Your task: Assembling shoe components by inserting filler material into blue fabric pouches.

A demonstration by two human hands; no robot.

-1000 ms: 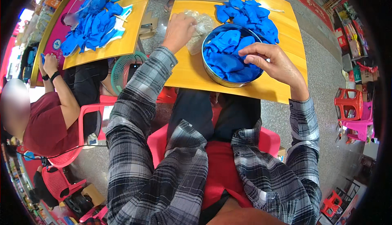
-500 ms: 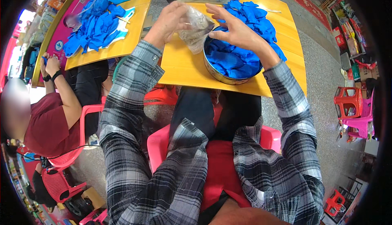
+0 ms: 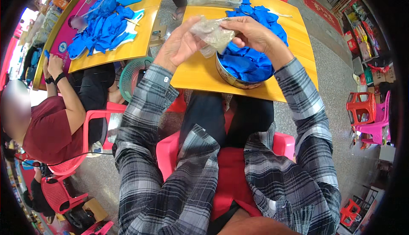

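Head view: right hand (image 3: 251,31) partly covers clear bag (image 3: 218,40); contents indistinct.

Right of the right-hand yellow counter (image 3: 299,60), a red mat (image 3: 313,8) bears large characters; left of that counter, a magenta panel (image 3: 65,34) carries a round emblem (image 3: 62,47). Print on packets (image 3: 360,39) farther right of it is too small to read.
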